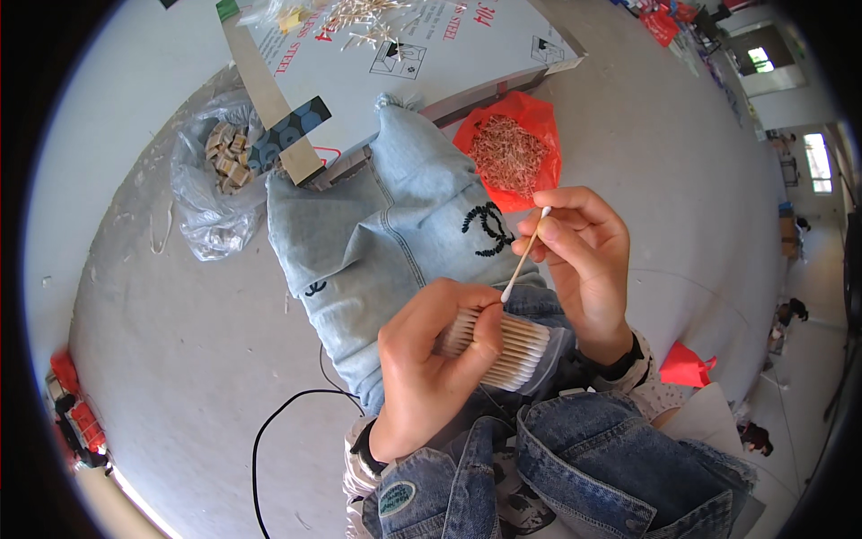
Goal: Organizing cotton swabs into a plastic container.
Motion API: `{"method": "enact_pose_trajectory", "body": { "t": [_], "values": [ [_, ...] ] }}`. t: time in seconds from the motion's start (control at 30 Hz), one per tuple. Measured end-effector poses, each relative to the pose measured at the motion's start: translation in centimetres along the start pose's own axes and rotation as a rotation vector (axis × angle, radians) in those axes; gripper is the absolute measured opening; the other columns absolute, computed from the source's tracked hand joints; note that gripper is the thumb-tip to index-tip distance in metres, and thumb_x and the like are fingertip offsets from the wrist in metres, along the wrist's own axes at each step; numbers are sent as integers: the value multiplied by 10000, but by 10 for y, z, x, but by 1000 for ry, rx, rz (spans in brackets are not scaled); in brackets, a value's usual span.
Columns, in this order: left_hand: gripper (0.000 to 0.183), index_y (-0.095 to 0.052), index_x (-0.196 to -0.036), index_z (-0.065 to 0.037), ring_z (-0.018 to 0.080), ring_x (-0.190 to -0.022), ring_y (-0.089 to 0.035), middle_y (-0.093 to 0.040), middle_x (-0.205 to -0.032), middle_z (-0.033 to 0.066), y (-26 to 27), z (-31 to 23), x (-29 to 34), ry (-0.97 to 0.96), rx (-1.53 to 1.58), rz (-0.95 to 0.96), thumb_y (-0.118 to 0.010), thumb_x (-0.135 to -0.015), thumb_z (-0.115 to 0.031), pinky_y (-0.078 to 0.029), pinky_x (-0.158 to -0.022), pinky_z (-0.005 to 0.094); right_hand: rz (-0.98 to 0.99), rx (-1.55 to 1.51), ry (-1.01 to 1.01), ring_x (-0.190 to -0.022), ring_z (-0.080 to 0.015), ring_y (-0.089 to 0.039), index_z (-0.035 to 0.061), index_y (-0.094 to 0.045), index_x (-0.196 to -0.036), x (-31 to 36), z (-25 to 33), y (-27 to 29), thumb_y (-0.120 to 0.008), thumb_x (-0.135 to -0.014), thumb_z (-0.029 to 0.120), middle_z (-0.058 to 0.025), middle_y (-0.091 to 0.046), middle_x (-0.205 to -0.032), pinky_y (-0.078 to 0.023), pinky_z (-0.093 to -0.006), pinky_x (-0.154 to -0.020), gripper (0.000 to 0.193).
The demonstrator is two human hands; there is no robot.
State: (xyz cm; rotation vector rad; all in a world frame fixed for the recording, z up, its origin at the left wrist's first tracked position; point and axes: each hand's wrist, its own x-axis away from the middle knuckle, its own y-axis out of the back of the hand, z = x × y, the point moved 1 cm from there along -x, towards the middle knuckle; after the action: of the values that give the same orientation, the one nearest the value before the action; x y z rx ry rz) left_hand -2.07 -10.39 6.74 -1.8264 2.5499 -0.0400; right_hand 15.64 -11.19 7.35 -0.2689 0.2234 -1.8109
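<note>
My left hand (429,364) is closed around a clear pack of cotton swabs (516,349), whose white tips line up toward the lower right. In my right hand (588,256), thumb and fingers pinch the upper end of a single cotton swab (524,256). That swab slants downward, and its lower tip is close to my left thumb and index finger; whether they touch it I cannot tell. Both hands are above my lap, over light blue jeans (346,242).
Ahead stands a metallic-looking panel table (449,67) with loose cotton swabs (368,18) on it. A red bag (512,148) full of thin sticks is at its right. At its left sits a clear bag (215,216) with small packs. A black cable (260,440) curves across the floor.
</note>
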Motion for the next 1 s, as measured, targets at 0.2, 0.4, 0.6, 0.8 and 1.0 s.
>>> {"method": "enact_pose_trajectory", "body": {
  "t": [0.2, 0.4, 0.6, 0.8, 1.0],
  "values": [
    [85, -637, -878, 10, 140, -642, -590, -632, -754, 73, 1, 0, 2, 93, 93, -16, -671, -800, 3, -458, -593, 247, -9, -130, -161, -868, -191, -687, 4, -596, -1110, -1, -7, 0, -582, -917, 37, -132, -684, -964, -493, -243, -710, 195],
    [79, -633, -885, 3, 100, -651, -578, -635, -756, 54, 1, 1, 2, 118, 146, -22, -663, -811, 2, -456, -595, 232, -10, -158, -193, -879, -187, -686, -1, -594, -1112, 0, -12, 0, -586, -918, 43, -129, -683, -971, -494, -240, -714, 200],
    [71, -621, -857, -1, 168, -638, -595, -624, -745, 80, 1, 0, 0, 41, 23, -60, -659, -799, 13, -463, -592, 265, -45, 53, -10, -843, -214, -694, -9, -594, -1102, 0, -6, -4, -597, -912, 50, -135, -689, -942, -484, -248, -710, 198],
    [91, -608, -839, -3, 248, -638, -602, -603, -730, 111, 2, -3, -3, -3, -129, -56, -650, -768, 35, -469, -594, 297, -57, 176, 117, -853, -219, -686, -28, -588, -1089, 3, 1, -8, -608, -895, -3, -143, -683, -933, -532, -296, -729, 197],
    [95, -607, -829, 1, 245, -635, -601, -598, -724, 109, 2, -3, -3, 25, -165, -71, -640, -754, 49, -469, -594, 300, -21, 170, 250, -888, -206, -666, -63, -573, -1084, 6, 4, -14, -580, -881, -83, -145, -663, -932, -593, -420, -821, 204]
  ]
}}
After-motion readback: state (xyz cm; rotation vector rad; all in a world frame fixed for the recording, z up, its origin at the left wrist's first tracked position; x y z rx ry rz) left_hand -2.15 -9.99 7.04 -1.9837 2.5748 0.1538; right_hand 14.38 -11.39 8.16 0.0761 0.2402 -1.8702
